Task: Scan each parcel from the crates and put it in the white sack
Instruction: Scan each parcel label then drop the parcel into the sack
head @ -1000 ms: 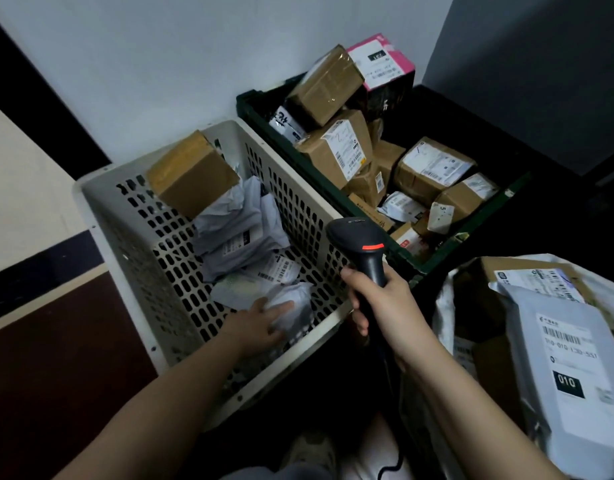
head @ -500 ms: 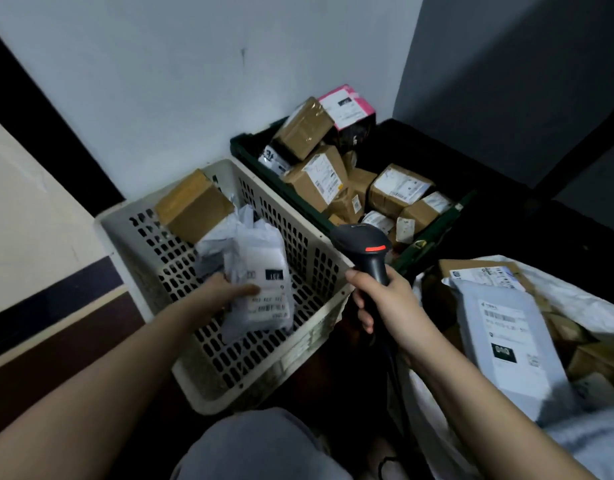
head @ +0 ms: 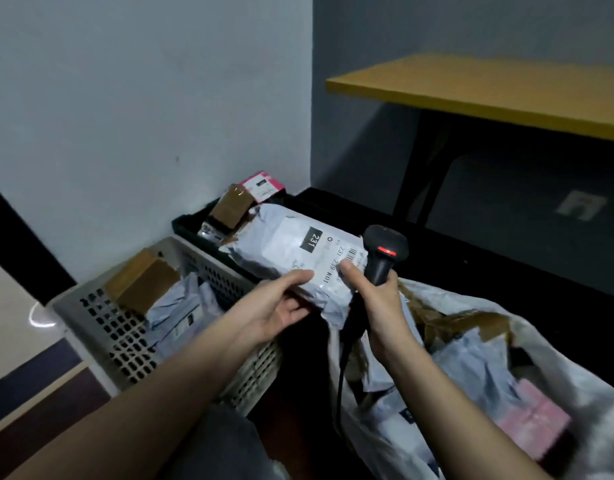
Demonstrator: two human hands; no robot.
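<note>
White sack [head: 558,348] runs off the right edge — its contents blurred, unreadable.

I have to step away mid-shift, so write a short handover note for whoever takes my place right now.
Left hand grips the grey mailer marked 231, held up between the crates and the sack.
Right hand grips the scanner, thumb resting on the mailer's label.
Done: several parcels already lie in the white sack.
Left: scan this mailer, drop it in the sack, then work through the white crate and the dark crate.
</note>
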